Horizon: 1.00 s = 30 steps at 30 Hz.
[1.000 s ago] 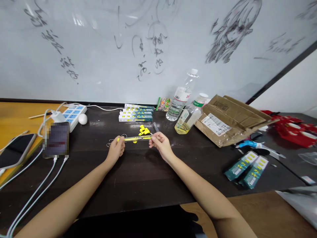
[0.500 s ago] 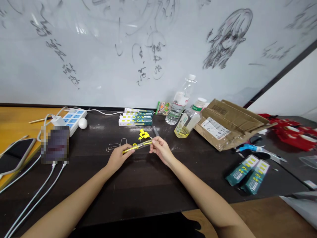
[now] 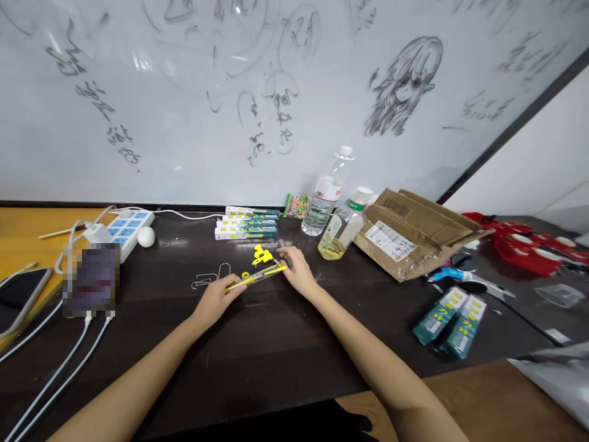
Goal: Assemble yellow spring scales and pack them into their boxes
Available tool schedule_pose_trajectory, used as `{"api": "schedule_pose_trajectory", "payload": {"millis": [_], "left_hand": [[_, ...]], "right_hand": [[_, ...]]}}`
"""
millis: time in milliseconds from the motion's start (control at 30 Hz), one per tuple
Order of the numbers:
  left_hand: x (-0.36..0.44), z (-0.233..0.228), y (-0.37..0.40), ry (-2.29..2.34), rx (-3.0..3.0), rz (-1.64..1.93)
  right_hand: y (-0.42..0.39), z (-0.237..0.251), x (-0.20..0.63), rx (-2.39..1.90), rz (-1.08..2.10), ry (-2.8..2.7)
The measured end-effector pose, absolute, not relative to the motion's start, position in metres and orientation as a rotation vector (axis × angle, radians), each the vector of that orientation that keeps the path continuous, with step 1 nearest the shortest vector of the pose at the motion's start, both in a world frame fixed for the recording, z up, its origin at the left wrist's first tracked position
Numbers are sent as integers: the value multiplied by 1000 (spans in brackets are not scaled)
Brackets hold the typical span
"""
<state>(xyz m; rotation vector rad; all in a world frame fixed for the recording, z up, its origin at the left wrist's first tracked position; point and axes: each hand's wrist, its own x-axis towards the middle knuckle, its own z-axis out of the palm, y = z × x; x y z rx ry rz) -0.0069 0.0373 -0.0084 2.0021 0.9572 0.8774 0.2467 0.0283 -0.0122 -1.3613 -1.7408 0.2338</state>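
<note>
Both forearms reach in over the dark matte bench [image 3: 276, 344]. Left hand [image 3: 215, 301] pinches the near end of a slim yellow-and-clear tool [image 3: 256, 278], looks like a utility knife or tester pen, can't tell which; right hand [image 3: 297, 270] closes its fingers on the far end. The tool is held just above the bench at centre, long axis running left-near to right-far, right end slightly higher. Bent wire clips [image 3: 209, 277] lie just left of it, small yellow plastic pieces [image 3: 260, 255] just behind. Right of the hands: two teal-and-yellow boxes [image 3: 453, 316], blue-handled scissors [image 3: 455, 275], a flattened brown cardboard parcel [image 3: 414, 230]. Left: white cables [image 3: 55, 362], white-and-blue power strip [image 3: 126, 224], white ball [image 3: 146, 236]. Further back: a stack of matching long boxes [image 3: 246, 222], two clear plastic bottles [image 3: 326, 196], then the scribbled whiteboard [image 3: 184, 92].
</note>
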Motion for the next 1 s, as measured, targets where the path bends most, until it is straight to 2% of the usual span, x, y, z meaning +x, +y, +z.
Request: {"api": "schedule_pose_trajectory", "payload": {"millis": [133,300,433,633,700,1000], "left_hand": [[-8,-7,37,986,2029,817],[-9,-5,36,1049,2072,773],[-10,-8,37,1058,2037,774],[-7,-11,37,1058,1960,733],[-6,-10,36,1059,1967,699],[-4,-7,32,1032,2003,644]], "right_hand": [[49,-12,240,-1537,-147,-2175],[65,-4,232,-1560,-238,-2252],[46,3,244,-1465,-14,-2025],[8,-7,256,-1169,723,-1266],[4,-7,253,-1073,868,-1146],[-2,4,251,-995,904,-1188]]}}
